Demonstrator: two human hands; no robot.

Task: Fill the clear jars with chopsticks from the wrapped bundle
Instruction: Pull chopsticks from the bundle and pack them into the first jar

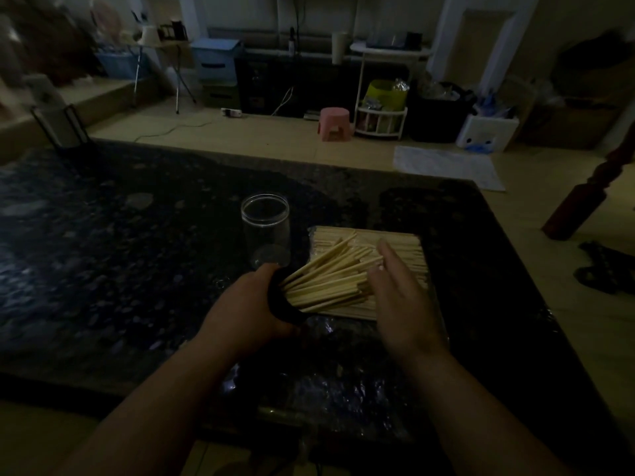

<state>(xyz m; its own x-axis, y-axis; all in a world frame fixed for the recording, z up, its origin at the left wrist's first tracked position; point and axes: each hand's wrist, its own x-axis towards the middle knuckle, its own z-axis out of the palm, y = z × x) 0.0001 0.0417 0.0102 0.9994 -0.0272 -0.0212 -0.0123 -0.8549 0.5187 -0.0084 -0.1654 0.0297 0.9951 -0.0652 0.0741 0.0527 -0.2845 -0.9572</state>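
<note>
Chopsticks (326, 281) half inside tilted jar (277, 303)

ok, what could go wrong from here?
1. The chopsticks fan loosely out of the tilted jar the left hand grips; the flat right hand pressing on their ends could splay or spill some.
2. The empty jar stands upright just beyond the left hand; a bump might topple it.

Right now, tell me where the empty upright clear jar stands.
Head view: the empty clear jar stands on the dark speckled table, just beyond the left hand and left of the wooden chopstick bundle.
</note>
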